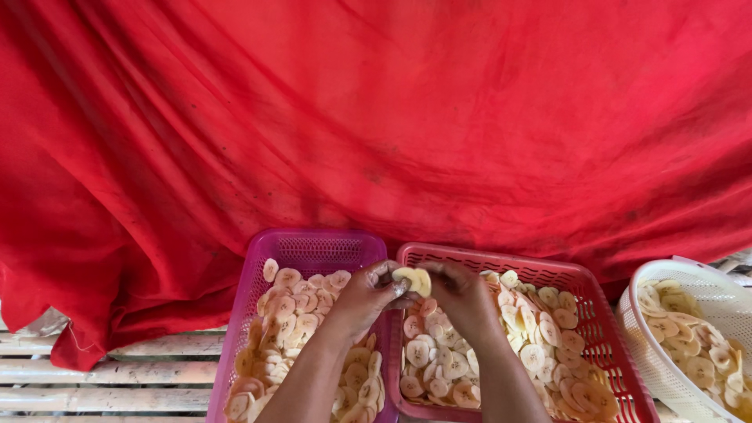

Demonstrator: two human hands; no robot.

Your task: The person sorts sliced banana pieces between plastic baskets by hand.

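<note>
A small clump of pale banana slices (413,280) sits pinched between both hands, right above where the purple basket (258,270) meets the red basket (583,278). The left hand (366,296) and right hand (462,298) have fingertips clamped on it. Looks thin, light, probably sticky and snappable, so edges are the safest grip. A white basket (642,337) of slices sits further right, with a red cloth (376,117) behind.

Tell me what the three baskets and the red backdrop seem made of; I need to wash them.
The purple basket, red basket and white basket look like moulded plastic: slotted mesh walls, smooth, slightly glossy rims. The red backdrop looks like woven cloth, matte, hanging in soft folds with darker smudges.
</note>
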